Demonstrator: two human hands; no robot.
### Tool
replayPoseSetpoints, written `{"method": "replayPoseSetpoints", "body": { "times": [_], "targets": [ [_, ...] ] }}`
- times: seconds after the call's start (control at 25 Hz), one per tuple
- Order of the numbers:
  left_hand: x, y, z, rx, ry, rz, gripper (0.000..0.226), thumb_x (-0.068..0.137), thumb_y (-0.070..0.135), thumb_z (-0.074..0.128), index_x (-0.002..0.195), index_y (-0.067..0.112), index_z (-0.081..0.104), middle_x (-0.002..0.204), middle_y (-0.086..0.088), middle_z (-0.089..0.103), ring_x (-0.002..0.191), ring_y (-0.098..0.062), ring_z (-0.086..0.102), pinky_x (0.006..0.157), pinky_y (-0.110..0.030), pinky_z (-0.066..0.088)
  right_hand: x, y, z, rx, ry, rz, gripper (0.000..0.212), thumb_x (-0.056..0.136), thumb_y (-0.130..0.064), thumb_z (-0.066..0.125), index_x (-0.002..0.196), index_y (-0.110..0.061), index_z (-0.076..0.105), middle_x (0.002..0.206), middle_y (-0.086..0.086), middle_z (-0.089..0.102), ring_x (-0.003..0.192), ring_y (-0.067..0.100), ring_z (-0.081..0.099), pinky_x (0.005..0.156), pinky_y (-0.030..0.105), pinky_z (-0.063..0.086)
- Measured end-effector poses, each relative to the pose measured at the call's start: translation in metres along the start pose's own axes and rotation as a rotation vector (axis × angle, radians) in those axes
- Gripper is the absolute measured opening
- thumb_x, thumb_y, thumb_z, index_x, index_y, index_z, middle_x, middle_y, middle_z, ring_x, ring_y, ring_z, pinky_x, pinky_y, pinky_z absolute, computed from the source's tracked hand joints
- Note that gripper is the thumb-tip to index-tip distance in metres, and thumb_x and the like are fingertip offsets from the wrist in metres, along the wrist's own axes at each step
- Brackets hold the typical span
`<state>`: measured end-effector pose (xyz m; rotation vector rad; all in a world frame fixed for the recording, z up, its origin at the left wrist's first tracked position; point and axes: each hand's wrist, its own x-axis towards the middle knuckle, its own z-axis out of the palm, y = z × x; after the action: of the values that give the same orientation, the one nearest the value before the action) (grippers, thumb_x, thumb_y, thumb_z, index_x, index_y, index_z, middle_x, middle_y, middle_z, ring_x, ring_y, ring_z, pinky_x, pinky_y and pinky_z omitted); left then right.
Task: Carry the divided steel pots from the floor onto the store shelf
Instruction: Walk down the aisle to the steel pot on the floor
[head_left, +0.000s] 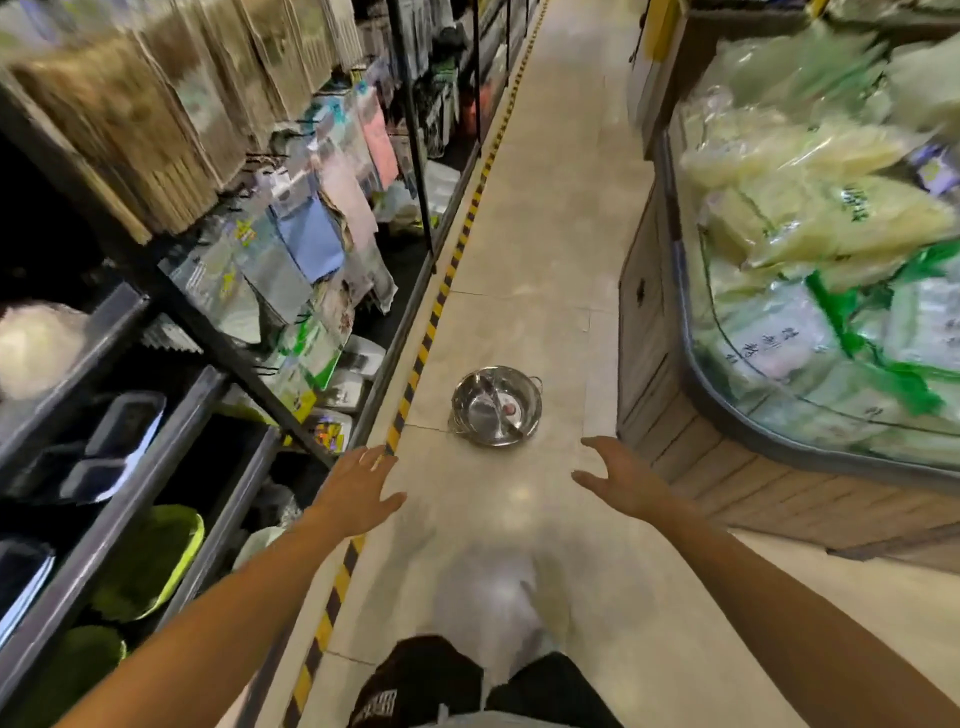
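Evidently reaching for the divided steel pot (496, 406) on the floor (540, 249) — left hand (358, 493), right hand (623, 480) spread, empty, for its side handles.

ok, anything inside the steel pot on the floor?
The steel pot shows a curved divider across its bowl and a small reddish spot, maybe a sticker, beside it. Otherwise it looks empty. The floor under it is hidden.
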<state>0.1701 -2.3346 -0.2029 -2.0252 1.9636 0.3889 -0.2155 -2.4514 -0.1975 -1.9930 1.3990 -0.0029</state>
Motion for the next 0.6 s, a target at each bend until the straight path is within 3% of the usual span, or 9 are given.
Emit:
{"method": "replayPoseSetpoints", "body": {
  "times": [0.24, 0.48, 0.6],
  "targets": [
    [0.166, -0.035, -0.027, -0.111, -0.041, -0.065, 0.070, 0.095, 0.061, 0.032, 0.151, 0.020, 0.027, 0.161, -0.006, 0.021, 0.148, -0.027, 0.019, 0.120, -0.042, 0.016, 0.193, 0.006, -0.061, -0.071, -0.119, 0.011, 0.067, 0.097, -0.044, 0.059, 0.152, -0.012, 0.039, 0.157, 0.010, 0.040, 0.144, 0.028, 0.035, 0.117, 0.036, 0.028],
    [0.333, -0.072, -0.010, -0.220, -0.185, -0.134, 0.071, 0.096, 0.059, 0.031, 0.155, 0.020, 0.017, 0.165, -0.004, 0.010, 0.150, -0.025, 0.011, 0.122, -0.040, 0.009, 0.352, 0.024, -0.067, -0.133, -0.205, 0.142, 0.069, 0.097, -0.048, 0.057, 0.154, -0.015, 0.036, 0.158, 0.007, 0.039, 0.145, 0.027, 0.033, 0.116, 0.036, 0.026],
    [0.389, -0.088, -0.004, -0.309, -0.178, -0.154, 0.072, 0.095, 0.060, 0.030, 0.153, 0.019, 0.022, 0.163, -0.005, 0.018, 0.149, -0.025, 0.017, 0.121, -0.039, 0.015, 0.422, 0.030, -0.071, -0.115, -0.257, 0.184, 0.068, 0.097, -0.046, 0.057, 0.155, -0.017, 0.035, 0.159, 0.005, 0.037, 0.145, 0.026, 0.033, 0.116, 0.037, 0.026]
  ]
}}
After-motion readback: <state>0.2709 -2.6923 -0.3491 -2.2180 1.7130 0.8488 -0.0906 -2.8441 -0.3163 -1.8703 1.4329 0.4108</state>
